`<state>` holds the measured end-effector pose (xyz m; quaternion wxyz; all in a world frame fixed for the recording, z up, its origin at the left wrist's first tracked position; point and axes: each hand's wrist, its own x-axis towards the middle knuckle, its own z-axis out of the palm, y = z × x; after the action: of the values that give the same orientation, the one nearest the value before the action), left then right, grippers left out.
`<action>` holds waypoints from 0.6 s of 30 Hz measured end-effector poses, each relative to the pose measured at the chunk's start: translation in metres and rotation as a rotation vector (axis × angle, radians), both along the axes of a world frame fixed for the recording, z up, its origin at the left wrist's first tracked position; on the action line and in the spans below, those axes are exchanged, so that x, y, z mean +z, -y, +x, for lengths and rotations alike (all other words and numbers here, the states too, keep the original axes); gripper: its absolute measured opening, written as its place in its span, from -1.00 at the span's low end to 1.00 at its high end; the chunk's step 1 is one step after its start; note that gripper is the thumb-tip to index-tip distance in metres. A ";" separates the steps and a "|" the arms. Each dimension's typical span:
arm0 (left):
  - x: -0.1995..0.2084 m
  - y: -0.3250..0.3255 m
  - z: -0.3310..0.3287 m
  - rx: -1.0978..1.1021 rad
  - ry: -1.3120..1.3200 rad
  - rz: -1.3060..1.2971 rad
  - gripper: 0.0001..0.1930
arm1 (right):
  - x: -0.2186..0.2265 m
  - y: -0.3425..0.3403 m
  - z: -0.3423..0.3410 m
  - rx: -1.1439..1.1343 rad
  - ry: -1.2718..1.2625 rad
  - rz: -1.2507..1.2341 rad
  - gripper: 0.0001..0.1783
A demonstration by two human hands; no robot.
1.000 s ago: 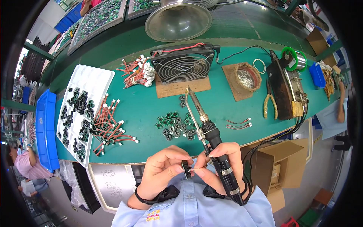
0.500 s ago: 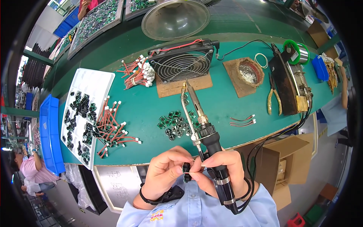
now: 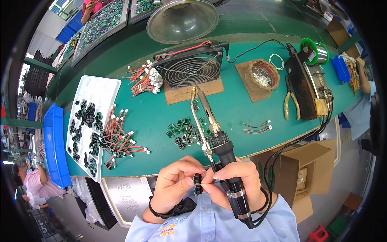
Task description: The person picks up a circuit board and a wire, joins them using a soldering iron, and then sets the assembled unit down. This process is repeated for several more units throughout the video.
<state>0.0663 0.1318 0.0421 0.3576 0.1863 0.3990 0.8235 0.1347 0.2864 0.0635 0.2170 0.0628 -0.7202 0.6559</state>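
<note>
Close to my chest, my left hand [image 3: 172, 186] pinches a small black part [image 3: 197, 184] between thumb and fingers. My right hand [image 3: 245, 182] is wrapped round a soldering iron [image 3: 224, 150], whose tip points away from me toward the fan. A thin metal solder-feed tube [image 3: 198, 121] runs along its left side. The right thumb and fingertips also meet at the black part, and a thin strand seems to cross it there. Beyond the hands, small green circuit boards with black parts [image 3: 186, 131] lie loose on the green mat.
A white tray [image 3: 105, 86] of black parts and red-black connector wires [image 3: 121, 137] lie left. Behind stand a fan [image 3: 189, 70] and wire bundle [image 3: 147, 80]. At right are a solder-scrap pot [image 3: 272, 70], pliers [image 3: 288, 105], solder spool [image 3: 321, 54] and black soldering station [image 3: 300, 86].
The view has shifted slightly, so the bench things sit a little differently in it. Both hands keep the same grip and pose.
</note>
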 end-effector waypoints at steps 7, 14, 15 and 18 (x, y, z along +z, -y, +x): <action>0.001 -0.001 0.001 0.003 0.015 0.004 -0.76 | -0.009 0.006 -0.003 -0.111 -0.113 -0.069 -0.50; 0.001 0.000 0.000 0.004 0.022 -0.003 -0.76 | -0.009 0.006 -0.005 -0.108 -0.112 -0.051 -0.51; 0.001 0.000 0.001 0.012 0.008 -0.010 -0.77 | -0.009 0.006 -0.004 -0.113 -0.112 -0.045 -0.51; 0.001 0.000 0.001 0.030 -0.016 -0.026 -0.78 | -0.004 0.003 -0.004 -0.083 -0.071 -0.030 -0.52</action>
<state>0.0670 0.1318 0.0427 0.3442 0.1822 0.4154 0.8220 0.1311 0.2838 0.0593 0.2702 0.0528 -0.7043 0.6544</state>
